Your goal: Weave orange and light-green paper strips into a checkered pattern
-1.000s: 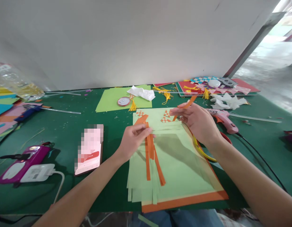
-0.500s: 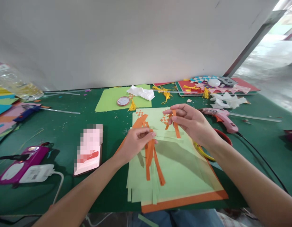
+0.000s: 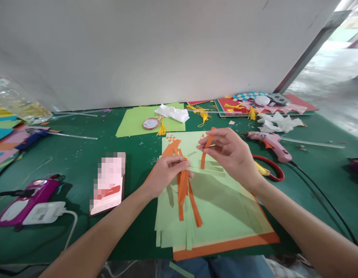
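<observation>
Over the light green paper sheet [image 3: 222, 216], my left hand [image 3: 164, 173] pinches a bundle of orange paper strips [image 3: 184, 189] and pale green strips woven at its top. The orange ends hang down toward me. My right hand [image 3: 229, 154], to the right and a little higher, holds one orange paper strip [image 3: 206, 152] between thumb and fingers, its lower end dangling apart from the bundle. Pale green strips [image 3: 209, 171] stick out rightward from the left fingers. Small orange-and-white checkered woven pieces [image 3: 170, 138] lie at the sheet's far edge, one partly behind my right fingers.
A phone [image 3: 109, 183] lies left of the paper. Right of my right hand are red-handled scissors [image 3: 279, 172] and a pink glue gun [image 3: 270, 144]. Behind are a crumpled tissue [image 3: 171, 113], a yellow tassel [image 3: 162, 129] and a round badge [image 3: 151, 123]. A purple power strip [image 3: 36, 199] sits left.
The orange strip in my right hand has swung from leaning right to leaning left, and that hand has turned slightly. My left hand stays nearly still on the bundle.
</observation>
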`<state>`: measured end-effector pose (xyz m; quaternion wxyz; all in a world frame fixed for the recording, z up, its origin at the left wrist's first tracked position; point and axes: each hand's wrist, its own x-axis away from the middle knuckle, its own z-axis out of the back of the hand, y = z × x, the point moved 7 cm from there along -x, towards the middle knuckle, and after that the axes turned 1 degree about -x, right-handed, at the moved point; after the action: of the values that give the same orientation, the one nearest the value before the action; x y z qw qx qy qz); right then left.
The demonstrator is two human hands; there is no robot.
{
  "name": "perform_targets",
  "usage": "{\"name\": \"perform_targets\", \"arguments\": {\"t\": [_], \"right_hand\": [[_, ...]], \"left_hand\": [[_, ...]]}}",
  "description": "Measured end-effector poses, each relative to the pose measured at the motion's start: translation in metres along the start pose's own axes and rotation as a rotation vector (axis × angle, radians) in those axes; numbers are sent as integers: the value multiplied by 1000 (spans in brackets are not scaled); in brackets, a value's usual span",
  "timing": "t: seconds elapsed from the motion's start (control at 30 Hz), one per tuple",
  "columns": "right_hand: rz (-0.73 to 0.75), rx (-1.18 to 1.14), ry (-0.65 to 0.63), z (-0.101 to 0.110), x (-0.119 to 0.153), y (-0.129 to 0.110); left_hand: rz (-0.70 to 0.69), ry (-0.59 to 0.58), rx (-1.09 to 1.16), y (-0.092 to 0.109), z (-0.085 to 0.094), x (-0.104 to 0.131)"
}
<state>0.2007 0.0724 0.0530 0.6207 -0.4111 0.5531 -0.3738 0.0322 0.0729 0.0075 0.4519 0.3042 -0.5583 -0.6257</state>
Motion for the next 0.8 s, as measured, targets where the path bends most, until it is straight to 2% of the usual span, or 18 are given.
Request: {"name": "perform_targets", "arguments": {"t": [0.17,0.3,0.5,0.8], "right_hand": [[110,110,52,3,3,-9],[124,154,52,6,2,-11],[2,65,28,6,-3,-3],[-238,-112,34,11,-7,26]], "left_hand": [[28,-32,15,-4,-2,0],[20,-26,15,-3,-1,-1],[2,-6,0,2,1,-1],[0,22,-5,-3,1,-1]]}}
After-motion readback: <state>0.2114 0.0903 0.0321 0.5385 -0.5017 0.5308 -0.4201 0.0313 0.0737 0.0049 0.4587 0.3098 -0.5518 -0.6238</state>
